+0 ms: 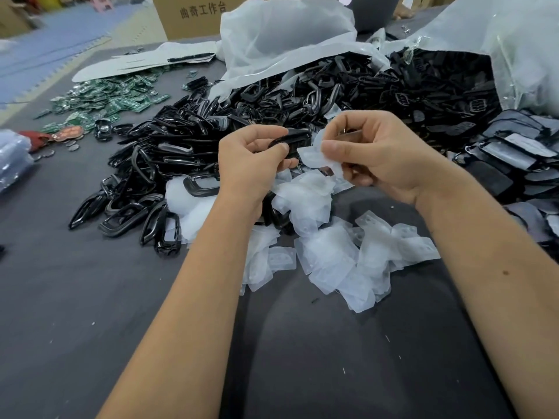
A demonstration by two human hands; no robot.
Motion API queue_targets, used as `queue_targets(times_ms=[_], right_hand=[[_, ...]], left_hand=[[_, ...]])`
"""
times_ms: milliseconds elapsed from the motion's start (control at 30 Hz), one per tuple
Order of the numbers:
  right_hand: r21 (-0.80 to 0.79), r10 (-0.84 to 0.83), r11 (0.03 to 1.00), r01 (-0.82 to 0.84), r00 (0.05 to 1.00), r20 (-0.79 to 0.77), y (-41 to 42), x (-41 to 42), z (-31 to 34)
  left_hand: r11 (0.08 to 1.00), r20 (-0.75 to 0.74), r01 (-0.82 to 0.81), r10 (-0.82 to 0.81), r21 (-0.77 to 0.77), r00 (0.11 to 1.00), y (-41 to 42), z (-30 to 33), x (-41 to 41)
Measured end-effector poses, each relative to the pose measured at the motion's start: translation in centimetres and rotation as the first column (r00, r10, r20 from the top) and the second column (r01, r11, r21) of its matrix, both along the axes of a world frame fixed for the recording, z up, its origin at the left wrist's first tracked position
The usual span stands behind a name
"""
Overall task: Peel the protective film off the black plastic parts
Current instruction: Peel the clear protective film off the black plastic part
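Two bare hands work above a dark grey table. Left hand: fingers curled round a black plastic part, thumb pressed on its near edge, part held just above the heaps. Right hand: thumb and forefinger pinch a piece of translucent protective film; the film's left end lies against the part, but whether it is attached there or already free cannot be told. The remaining right fingers are curled inward.

Directly below the hands, a loose pile of peeled film pieces lies on the table, overlapping one another. To the left of it, a heap of glossy black frame parts spreads toward the table's middle. Behind the hands, more black parts spill from an open clear plastic bag; a second bag at far right holds other black pieces. At right edge, a stack of flat parts with film on. At far left, a scatter of green circuit boards. A cardboard box with printed characters stands beyond the table.
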State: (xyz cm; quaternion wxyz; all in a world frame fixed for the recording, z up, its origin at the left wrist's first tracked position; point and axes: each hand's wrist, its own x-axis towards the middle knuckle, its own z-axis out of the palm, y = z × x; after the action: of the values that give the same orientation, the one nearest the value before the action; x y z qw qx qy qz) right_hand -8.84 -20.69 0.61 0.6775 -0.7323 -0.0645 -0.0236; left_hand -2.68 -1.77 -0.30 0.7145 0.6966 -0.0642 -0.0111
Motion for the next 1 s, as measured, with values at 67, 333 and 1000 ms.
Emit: queue_targets(times_ms=[67,333,1000], right_hand=[[-0.059,-0.056,0.997,0.058,0.998,0.025,0.3,0.2,-0.4],[-0.179,-0.102,0.978,0.107,0.994,0.039,0.9,0.6,-1.1],[-0.208,-0.175,0.959,0.194,0.979,0.105,0.5,0.6,-1.1]], left_hand=[[1.000,-0.004,-0.005,0.005,-0.009,1.000,0.0,0.0,0.0],[0.959,-0.125,-0.068,0.035,-0.275,0.992,0.3,0.4,0.6],[0.927,-0.269,0.217,-0.303,-0.305,0.914,2.6,0.7,1.2]])
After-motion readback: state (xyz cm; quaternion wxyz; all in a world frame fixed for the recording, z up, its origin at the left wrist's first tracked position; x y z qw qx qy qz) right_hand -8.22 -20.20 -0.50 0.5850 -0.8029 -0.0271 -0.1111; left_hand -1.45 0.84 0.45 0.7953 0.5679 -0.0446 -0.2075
